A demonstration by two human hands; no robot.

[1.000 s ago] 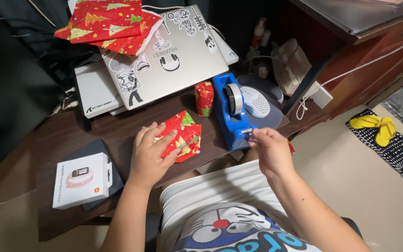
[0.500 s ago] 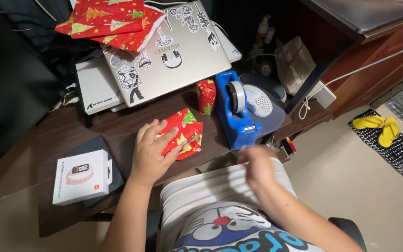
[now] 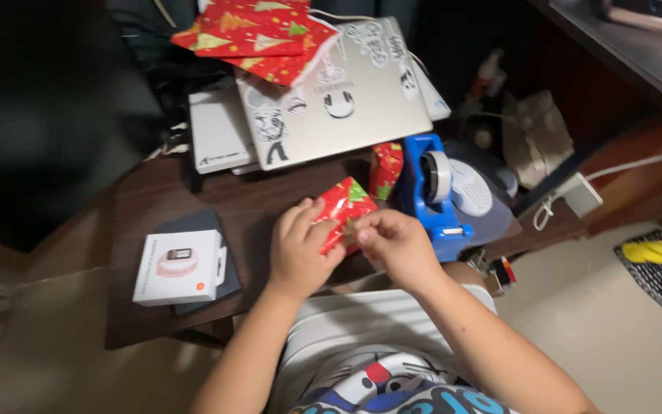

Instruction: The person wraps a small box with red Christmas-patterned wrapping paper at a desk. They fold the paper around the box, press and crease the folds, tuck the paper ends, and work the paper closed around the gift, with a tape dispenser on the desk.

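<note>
Hands both on small red wrapped parcel, just left of blue tape dispenser: left hand curled round its near side, right hand w/ fingertips pinched at its edge; white box further left of dispenser

A dim room corner with a dark wooden bench over a pale floor.

The bench's brown top runs back into near-black shadow on the left, where nothing can be made out. To the right stands reddish-brown wooden furniture with a grey top. A dark mat lies on the beige floor at the right edge.
</note>
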